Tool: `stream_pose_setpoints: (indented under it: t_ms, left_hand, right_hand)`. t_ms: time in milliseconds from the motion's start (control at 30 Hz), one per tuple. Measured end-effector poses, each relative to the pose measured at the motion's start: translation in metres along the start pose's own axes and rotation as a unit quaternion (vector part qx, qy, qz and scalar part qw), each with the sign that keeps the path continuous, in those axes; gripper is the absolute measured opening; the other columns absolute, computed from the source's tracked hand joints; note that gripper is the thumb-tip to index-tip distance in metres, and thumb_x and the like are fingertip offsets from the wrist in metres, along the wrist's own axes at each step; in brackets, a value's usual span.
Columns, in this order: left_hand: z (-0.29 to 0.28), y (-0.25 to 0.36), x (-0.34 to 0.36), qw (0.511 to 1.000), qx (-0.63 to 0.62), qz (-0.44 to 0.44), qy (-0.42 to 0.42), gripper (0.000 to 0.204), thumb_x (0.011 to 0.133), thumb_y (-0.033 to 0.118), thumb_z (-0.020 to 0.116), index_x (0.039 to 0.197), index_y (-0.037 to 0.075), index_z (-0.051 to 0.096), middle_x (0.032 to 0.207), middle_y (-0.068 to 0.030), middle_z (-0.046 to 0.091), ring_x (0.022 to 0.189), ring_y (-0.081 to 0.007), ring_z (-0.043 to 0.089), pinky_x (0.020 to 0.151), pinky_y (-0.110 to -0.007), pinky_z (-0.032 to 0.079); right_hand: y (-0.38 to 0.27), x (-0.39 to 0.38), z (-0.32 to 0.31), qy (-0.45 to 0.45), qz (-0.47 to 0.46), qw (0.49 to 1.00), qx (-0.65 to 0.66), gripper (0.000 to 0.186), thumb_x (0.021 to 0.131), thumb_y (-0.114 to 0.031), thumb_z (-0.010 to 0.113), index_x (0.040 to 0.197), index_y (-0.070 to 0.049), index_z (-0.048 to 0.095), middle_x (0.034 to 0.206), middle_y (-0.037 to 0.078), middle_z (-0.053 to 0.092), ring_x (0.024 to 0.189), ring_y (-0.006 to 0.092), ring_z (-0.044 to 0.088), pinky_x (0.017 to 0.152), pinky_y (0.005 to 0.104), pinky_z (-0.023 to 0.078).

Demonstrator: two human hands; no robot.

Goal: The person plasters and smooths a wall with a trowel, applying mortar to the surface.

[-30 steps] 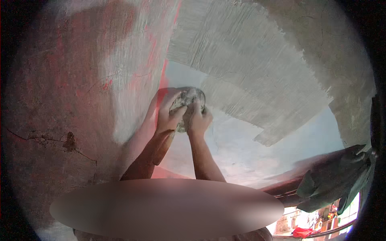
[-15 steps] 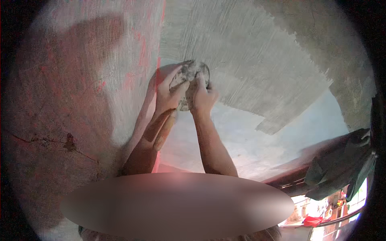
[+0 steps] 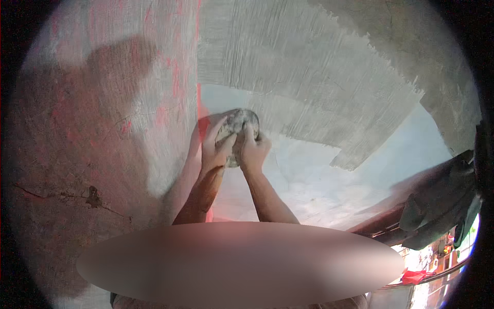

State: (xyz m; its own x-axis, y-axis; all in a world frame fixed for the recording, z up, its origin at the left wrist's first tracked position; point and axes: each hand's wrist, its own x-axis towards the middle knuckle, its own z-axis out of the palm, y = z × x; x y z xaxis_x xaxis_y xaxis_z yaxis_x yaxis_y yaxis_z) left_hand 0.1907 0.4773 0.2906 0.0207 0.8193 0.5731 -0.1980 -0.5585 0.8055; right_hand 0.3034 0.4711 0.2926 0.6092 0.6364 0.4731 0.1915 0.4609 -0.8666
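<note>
head: dark cloth hangs well apart from right hand.

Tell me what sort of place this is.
Probably a room inside a worn or half-finished building: there is a patchy grey and pale-blue surface, a cracked, red-streaked wall, and dark cloth near a bright opening.

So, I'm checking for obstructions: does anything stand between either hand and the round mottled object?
Nothing visible does: the left hand and right hand both grip the round mottled object directly, from either side. What lies under their hidden fingers can't be seen.
</note>
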Motion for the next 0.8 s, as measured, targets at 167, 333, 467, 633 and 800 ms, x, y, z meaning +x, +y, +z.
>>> stream_pose_setpoints:
  t_ms: [167, 333, 467, 633, 800]
  left_hand:
    - [-0.003, -0.011, 0.005, 0.997, 0.011, 0.068, -0.018, 0.053, 0.091, 0.001, 0.067, 0.142, -0.006, 0.055, 0.134, -0.016, 0.064, 0.121, -0.0193, 0.061, 0.105, -0.032, 0.049]
    - [-0.003, -0.029, -0.016, 0.97, 0.053, 0.238, -0.024, 0.055, 0.088, 0.001, 0.068, 0.141, -0.007, 0.056, 0.139, -0.0183, 0.06, 0.132, -0.0262, 0.055, 0.112, -0.041, 0.043]
    - [0.004, -0.043, -0.016, 0.995, 0.058, 0.075, -0.01, 0.055, 0.087, 0.0, 0.069, 0.14, -0.007, 0.056, 0.142, -0.0195, 0.058, 0.136, -0.0288, 0.052, 0.114, -0.043, 0.041]
    - [0.004, -0.036, -0.02, 0.998, -0.061, 0.013, -0.022, 0.054, 0.089, 0.001, 0.068, 0.141, -0.006, 0.056, 0.137, -0.0182, 0.062, 0.13, -0.0256, 0.057, 0.112, -0.041, 0.043]
    - [0.012, -0.015, -0.026, 0.991, 0.062, 0.122, -0.002, 0.057, 0.088, 0.005, 0.072, 0.142, -0.005, 0.056, 0.136, -0.0193, 0.064, 0.128, -0.0252, 0.06, 0.112, -0.037, 0.044]
  right_hand:
    - [0.004, 0.001, -0.001, -0.005, 0.078, 0.993, 0.086, 0.04, 0.095, -0.032, 0.072, 0.091, 0.008, 0.071, 0.071, 0.013, 0.068, 0.064, 0.022, 0.06, 0.066, 0.0418, 0.049]
    - [-0.003, -0.024, -0.013, -0.002, 0.044, 0.998, -0.036, 0.039, 0.096, -0.03, 0.07, 0.093, 0.008, 0.073, 0.077, 0.014, 0.071, 0.075, 0.0181, 0.062, 0.072, 0.0395, 0.05]
    - [0.007, -0.016, -0.019, -0.007, 0.02, 0.999, 0.039, 0.033, 0.097, -0.025, 0.07, 0.09, 0.007, 0.072, 0.075, 0.012, 0.07, 0.072, 0.017, 0.061, 0.067, 0.038, 0.049]
    - [0.023, -0.02, -0.025, -0.014, -0.013, 1.0, -0.014, 0.036, 0.097, -0.027, 0.071, 0.084, 0.007, 0.069, 0.071, 0.013, 0.068, 0.068, 0.0157, 0.059, 0.064, 0.0376, 0.048]
    - [0.005, -0.026, -0.023, 0.014, 0.017, 1.0, 0.015, 0.032, 0.096, -0.022, 0.072, 0.093, 0.01, 0.072, 0.074, 0.013, 0.069, 0.072, 0.0149, 0.059, 0.067, 0.0372, 0.05]
